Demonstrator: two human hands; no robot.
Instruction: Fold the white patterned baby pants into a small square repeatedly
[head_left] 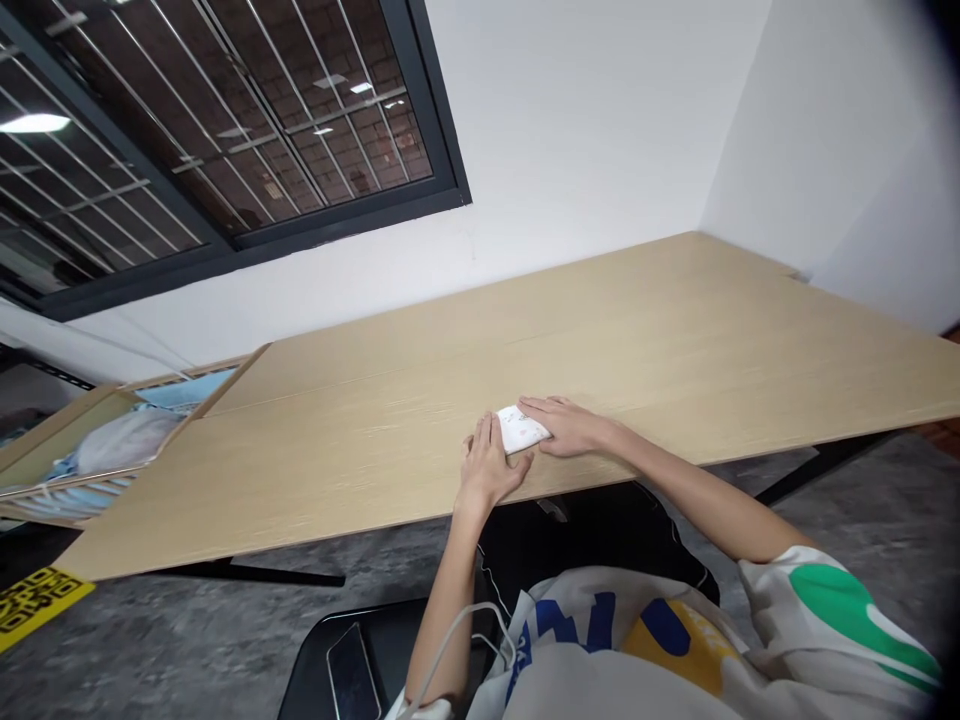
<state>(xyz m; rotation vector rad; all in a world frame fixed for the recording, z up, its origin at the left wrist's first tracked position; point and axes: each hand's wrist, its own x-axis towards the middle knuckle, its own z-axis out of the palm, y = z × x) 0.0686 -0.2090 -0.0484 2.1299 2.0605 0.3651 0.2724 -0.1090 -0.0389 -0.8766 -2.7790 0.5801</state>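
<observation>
A small white folded cloth (522, 430) with a faint pattern lies flat on the pale wooden table (375, 420), near its front edge. My left hand (487, 470) rests at the cloth's left side, fingers stretched forward along it and thumb spread toward its lower edge. From the right, my right hand (566, 425) reaches over the cloth's right side with its fingers extended and touching it. Both hands are open and hold the cloth against the tabletop between them. Part of its left and right edges is hidden under the fingers.
At the table's left end stands a wooden-sided bin (97, 430) with blue and white fabric inside. A phone (354, 675) lies on a black stool (315, 650) beside me. A barred window (262, 120) and white wall are behind the table.
</observation>
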